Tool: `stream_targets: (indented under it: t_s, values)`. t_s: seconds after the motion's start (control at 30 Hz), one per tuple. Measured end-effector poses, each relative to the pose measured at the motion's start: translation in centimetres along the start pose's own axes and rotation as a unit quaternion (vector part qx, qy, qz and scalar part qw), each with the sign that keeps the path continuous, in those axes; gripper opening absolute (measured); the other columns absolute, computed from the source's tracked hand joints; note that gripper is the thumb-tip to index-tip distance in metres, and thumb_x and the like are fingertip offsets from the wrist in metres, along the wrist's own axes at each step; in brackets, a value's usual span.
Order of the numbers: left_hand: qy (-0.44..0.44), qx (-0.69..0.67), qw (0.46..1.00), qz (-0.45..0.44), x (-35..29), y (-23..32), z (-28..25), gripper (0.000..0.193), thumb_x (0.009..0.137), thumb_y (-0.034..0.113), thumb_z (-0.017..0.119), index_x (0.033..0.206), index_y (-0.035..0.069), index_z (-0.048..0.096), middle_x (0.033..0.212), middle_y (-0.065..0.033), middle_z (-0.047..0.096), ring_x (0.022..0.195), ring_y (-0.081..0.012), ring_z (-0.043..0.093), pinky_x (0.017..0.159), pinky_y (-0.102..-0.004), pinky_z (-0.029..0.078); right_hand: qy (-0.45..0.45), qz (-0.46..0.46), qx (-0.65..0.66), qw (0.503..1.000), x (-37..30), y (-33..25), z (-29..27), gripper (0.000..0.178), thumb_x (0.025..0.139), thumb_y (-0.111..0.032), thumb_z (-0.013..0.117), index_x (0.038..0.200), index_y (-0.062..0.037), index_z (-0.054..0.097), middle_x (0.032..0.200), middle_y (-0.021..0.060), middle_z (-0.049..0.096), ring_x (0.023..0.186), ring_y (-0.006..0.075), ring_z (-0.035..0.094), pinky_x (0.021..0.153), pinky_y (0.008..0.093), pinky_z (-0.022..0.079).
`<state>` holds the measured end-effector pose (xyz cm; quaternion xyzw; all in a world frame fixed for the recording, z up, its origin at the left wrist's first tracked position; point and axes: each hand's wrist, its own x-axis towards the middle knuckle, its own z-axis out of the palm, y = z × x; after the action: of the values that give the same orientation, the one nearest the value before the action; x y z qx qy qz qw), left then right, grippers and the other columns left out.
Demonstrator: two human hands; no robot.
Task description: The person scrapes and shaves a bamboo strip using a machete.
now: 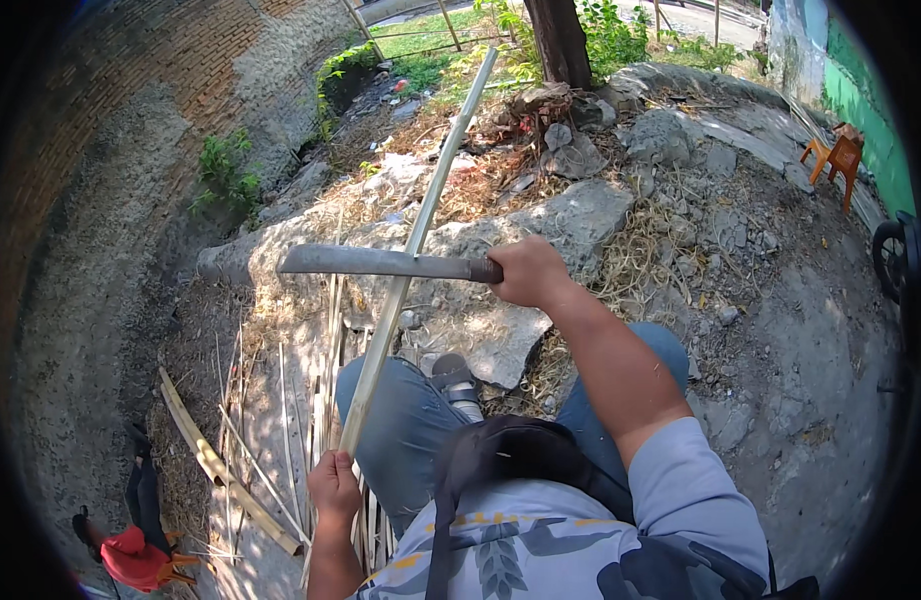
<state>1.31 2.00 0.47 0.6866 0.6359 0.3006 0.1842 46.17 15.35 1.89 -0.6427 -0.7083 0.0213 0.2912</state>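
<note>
My right hand [529, 272] is wrapped round the dark handle of a machete [351, 261], whose long grey blade points left. The blade lies across a long pale bamboo strip [443, 170], touching it about midway along its length. Down at the lower left, my left hand [335, 485] grips the near end of that strip. From there the strip slants up and away past my left knee toward the tree. Where the two cross, I cannot tell how deep the edge sits in the bamboo.
Several thin bamboo strips [287, 430] and split bamboo pieces [196, 437] lie on the ground at left. A person in red [131, 556] is at the lower left. Broken concrete [571, 225] and shavings [646, 262] lie ahead, near a tree trunk [559, 45]. An orange chair [843, 165] stands far right.
</note>
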Motion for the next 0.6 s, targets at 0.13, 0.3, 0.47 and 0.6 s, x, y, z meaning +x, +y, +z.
stream_targets:
  t_s: [0.13, 0.3, 0.47, 0.6]
  values:
    - [-0.009, -0.028, 0.999, -0.033, -0.9, 0.0, 0.3, 0.039, 0.107, 0.029, 0.051, 0.083, 0.001, 0.064, 0.057, -0.0064, 0.056, 0.053, -0.015, 0.052, 0.053, -0.0332, 0.042, -0.042, -0.032, -0.038, 0.998, 0.1, -2.1, 0.0, 0.02, 0.075, -0.03, 0.073, 0.088, -0.0154, 0.071, 0.081, 0.008, 0.073, 0.081, 0.0288, 0.072, 0.084, 0.0448, 0.053]
    - [-0.014, -0.076, 0.997, -0.017, 0.3, 2.6, 1.3, 0.042, 0.108, 0.029, 0.051, 0.078, 0.001, 0.06, 0.056, -0.0048, 0.056, 0.051, -0.014, 0.053, 0.051, -0.0325, 0.042, -0.075, -0.206, -0.031, 0.975, -1.1, -5.8, 1.2, 0.015, 0.069, -0.027, 0.073, 0.081, -0.0193, 0.069, 0.075, 0.0035, 0.071, 0.076, 0.0254, 0.07, 0.085, 0.0366, 0.048]
    - [-0.017, -0.092, 0.995, -0.017, -0.4, 0.2, 0.6, 0.041, 0.107, 0.028, 0.052, 0.077, 0.002, 0.059, 0.056, -0.0034, 0.055, 0.051, -0.0117, 0.051, 0.05, -0.0312, 0.04, -0.066, -0.201, -0.059, 0.976, -0.4, -5.1, 0.5, 0.015, 0.069, -0.026, 0.073, 0.082, -0.0198, 0.07, 0.073, 0.0038, 0.071, 0.076, 0.0251, 0.071, 0.082, 0.0383, 0.05]
    - [-0.028, -0.112, 0.993, -0.038, -1.3, -0.3, -0.7, 0.038, 0.107, 0.024, 0.053, 0.077, 0.002, 0.059, 0.056, -0.0016, 0.053, 0.051, -0.0086, 0.048, 0.049, -0.0291, 0.037, -0.027, 0.025, 0.06, 0.998, 0.0, -0.3, -0.4, 0.014, 0.075, -0.029, 0.071, 0.084, -0.0179, 0.07, 0.077, 0.0064, 0.072, 0.08, 0.0275, 0.072, 0.082, 0.044, 0.053]
